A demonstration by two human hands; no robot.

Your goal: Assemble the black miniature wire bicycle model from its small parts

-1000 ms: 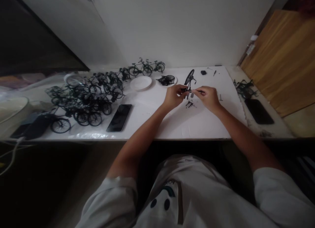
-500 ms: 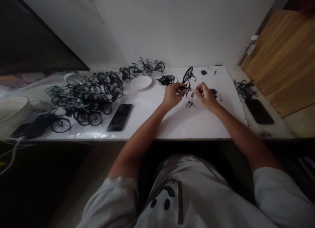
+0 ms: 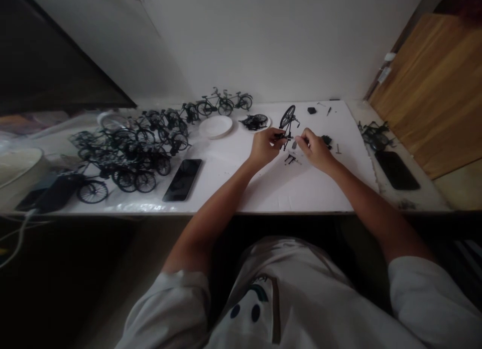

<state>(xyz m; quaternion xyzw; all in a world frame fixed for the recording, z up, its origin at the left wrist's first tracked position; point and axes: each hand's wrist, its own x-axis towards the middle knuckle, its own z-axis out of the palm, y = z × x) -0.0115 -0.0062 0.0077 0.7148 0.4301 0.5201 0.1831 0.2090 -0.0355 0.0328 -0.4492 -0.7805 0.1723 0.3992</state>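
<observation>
Small bicycle (image 3: 288, 126) in the left hand (image 3: 268, 144), plates beyond

The left fingers pinch the small bicycle over the desk (image 3: 429, 196), its visible wheel (image 3: 287, 117) uppermost. The right hand's (image 3: 311, 144) fingers are bunched just beside it; whether they grip anything I cannot tell. Beyond the left hand, a round plate (image 3: 268, 123) carries dark bicycle parts (image 3: 256, 122), tangled together. A bigger white plate (image 3: 216, 127) lies to its left. The contents of the bowl (image 3: 39, 152), far left, are unclear.

Both forearms (image 3: 222, 203) reach forward, converging; the left grip (image 3: 265, 146) pinches, the right grip (image 3: 315, 149) curls near it.
</observation>
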